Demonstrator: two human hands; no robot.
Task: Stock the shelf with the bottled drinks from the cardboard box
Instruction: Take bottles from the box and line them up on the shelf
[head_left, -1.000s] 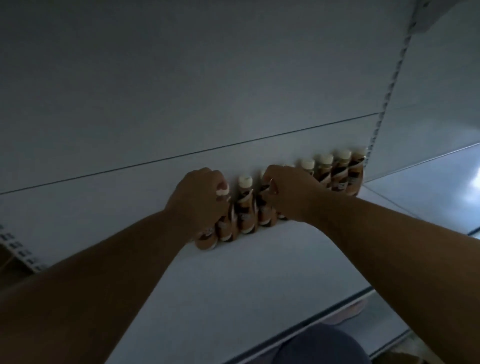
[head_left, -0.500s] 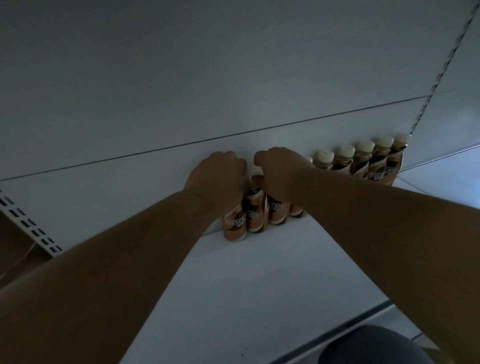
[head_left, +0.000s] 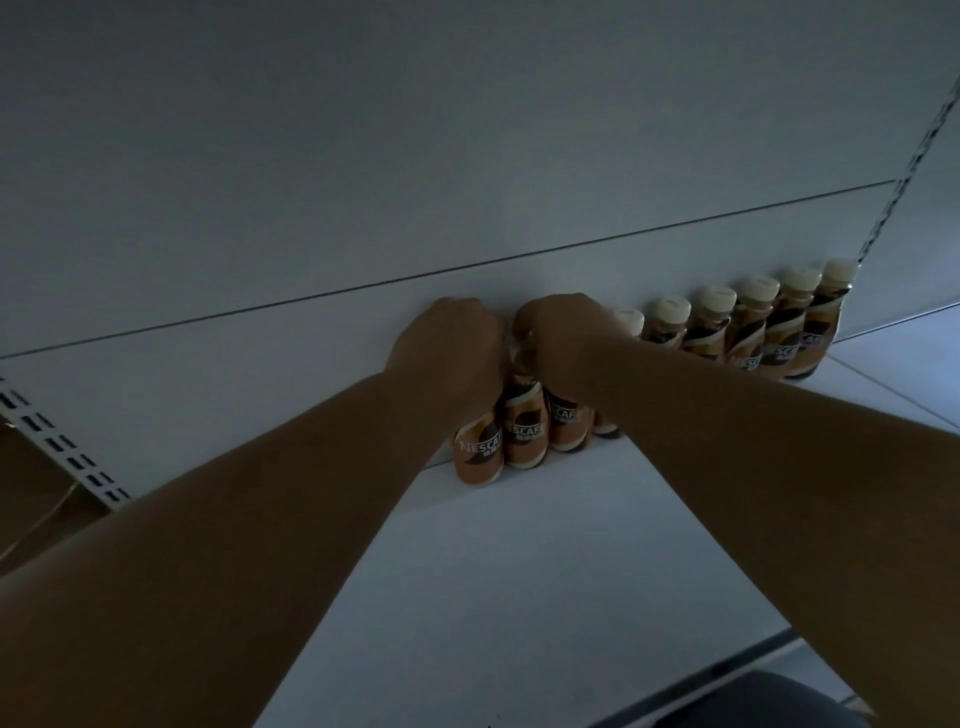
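Several bottled drinks (head_left: 524, 426) with brown labels and cream caps stand in one row along the back of the white shelf (head_left: 519, 561), running from the frame's centre toward the upper right. Left hand (head_left: 447, 353) is curled closed over the top of the leftmost bottle (head_left: 479, 453), and right hand (head_left: 563, 338), touching it at centre, is closed over the neighbouring bottles' tops. A slotted upright (head_left: 62, 447) shows at left.
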